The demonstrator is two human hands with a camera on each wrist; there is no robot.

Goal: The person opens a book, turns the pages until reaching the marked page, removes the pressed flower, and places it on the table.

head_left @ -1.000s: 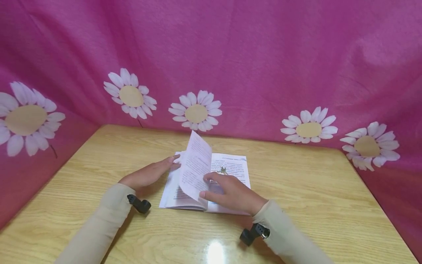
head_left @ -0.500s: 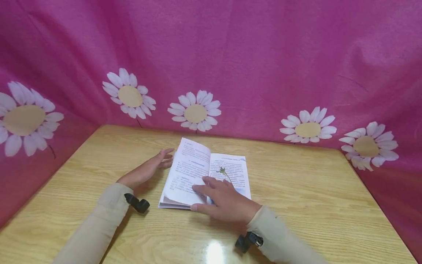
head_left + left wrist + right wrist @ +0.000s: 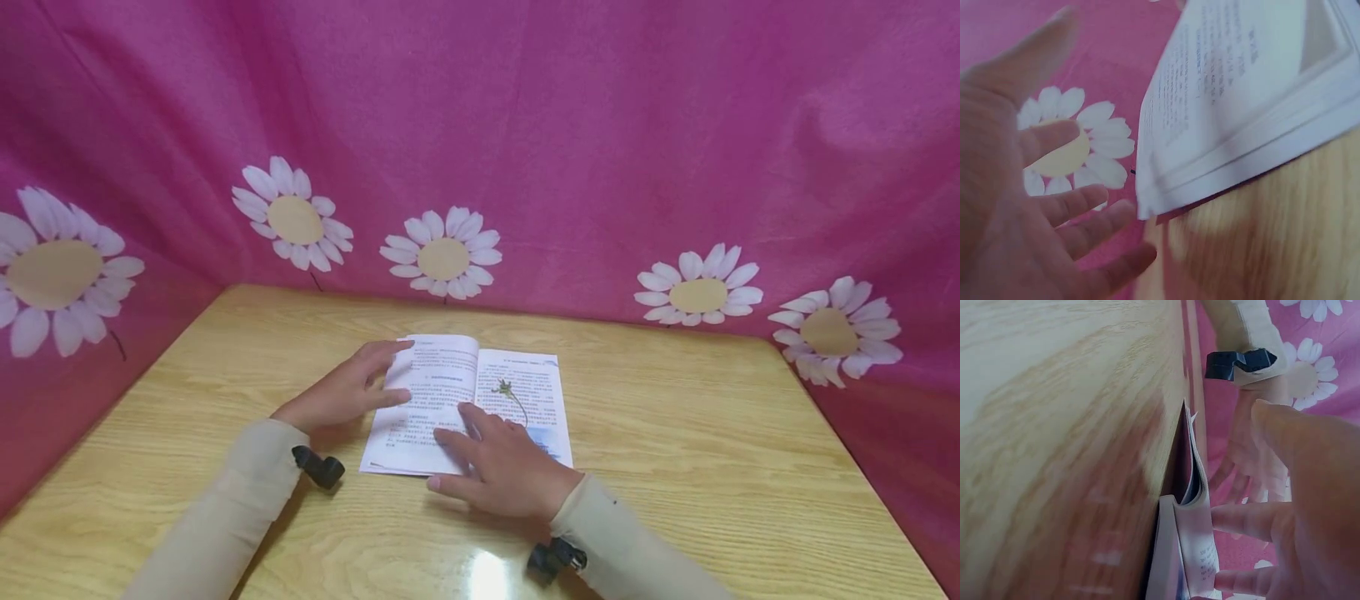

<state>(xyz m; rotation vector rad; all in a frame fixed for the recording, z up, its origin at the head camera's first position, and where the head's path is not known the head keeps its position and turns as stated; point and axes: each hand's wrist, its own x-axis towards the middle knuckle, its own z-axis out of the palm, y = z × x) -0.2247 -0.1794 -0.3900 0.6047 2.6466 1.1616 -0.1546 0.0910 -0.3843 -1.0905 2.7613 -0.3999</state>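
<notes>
On the wooden worktop (image 3: 675, 433), an open book (image 3: 465, 404) is laid flat near the middle. Its left page is touched by the left hand (image 3: 341, 393), fingers spread and straight, nothing held. The lower pages are pressed by the right hand (image 3: 498, 467), its grip open and flat. A small dried flower (image 3: 508, 390) is seen on the right page.

wooden table (image 3: 675, 433), pink daisy-print cloth backdrop (image 3: 600, 125)

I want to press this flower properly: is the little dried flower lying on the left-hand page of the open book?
No, the dried flower lies on the right-hand page of the open book, just beyond the right hand.
</notes>
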